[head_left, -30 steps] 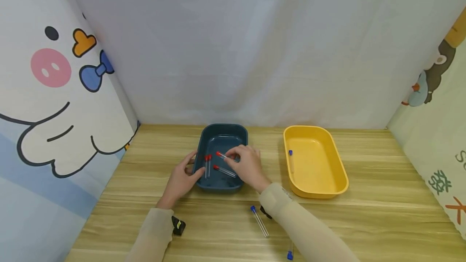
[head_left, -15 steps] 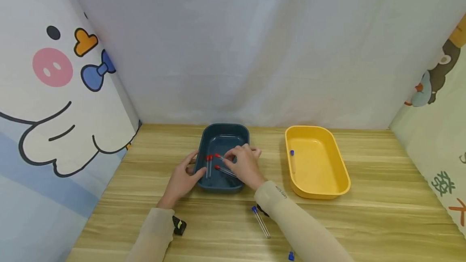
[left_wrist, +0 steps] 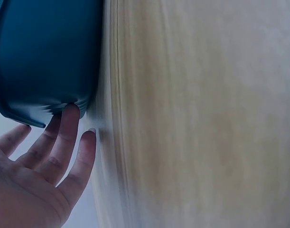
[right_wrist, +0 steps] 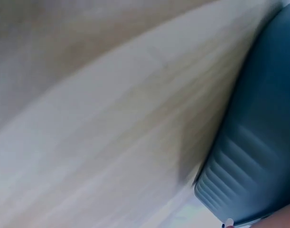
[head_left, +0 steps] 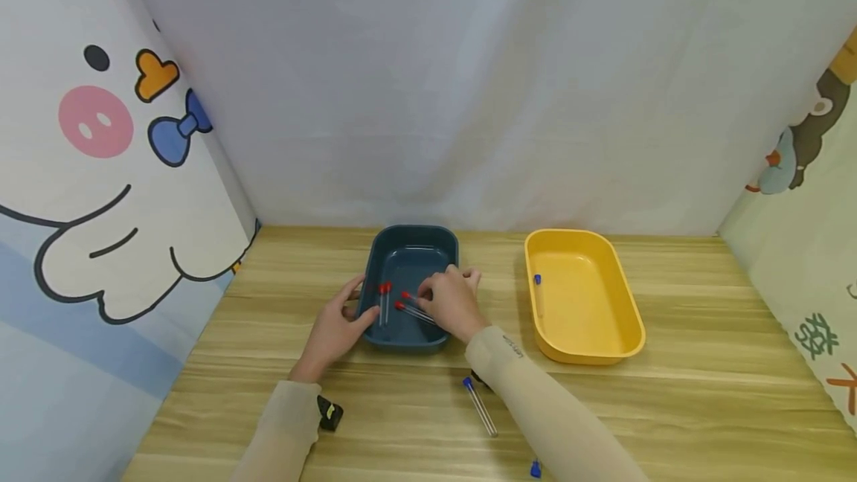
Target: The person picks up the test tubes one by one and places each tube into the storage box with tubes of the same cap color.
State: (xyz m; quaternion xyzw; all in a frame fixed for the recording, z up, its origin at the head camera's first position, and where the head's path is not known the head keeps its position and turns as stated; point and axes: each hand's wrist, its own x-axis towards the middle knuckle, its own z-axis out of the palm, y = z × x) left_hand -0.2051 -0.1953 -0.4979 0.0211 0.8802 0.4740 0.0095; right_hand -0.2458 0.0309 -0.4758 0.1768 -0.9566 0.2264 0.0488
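Observation:
In the head view a dark blue plastic tray (head_left: 413, 255) holds several clear tubes with red caps. My left hand (head_left: 335, 327) holds its left wall, thumb over the rim and fingers outside; in the left wrist view the fingertips (left_wrist: 70, 111) press the outer wall. Low inside the tray, my right hand (head_left: 452, 305) pinches a red-capped tube (head_left: 410, 296), most of it hidden by the fingers. Just below that lies another red-capped tube pair (head_left: 415, 311). Two upright-lying red-capped tubes (head_left: 384, 307) rest side by side near my left thumb.
A yellow tray (head_left: 582, 352) stands to the right with a blue-capped tube (head_left: 538, 294) along its left side. Nearer me on the wooden table (head_left: 395, 422) lie blue-capped tubes (head_left: 480, 407), and another blue cap (head_left: 535, 468) shows beside the right sleeve.
My right hand has lowered the red-capped tube slightly toward the tubes below it in the dark blue tray. The left hand keeps its place on the tray.

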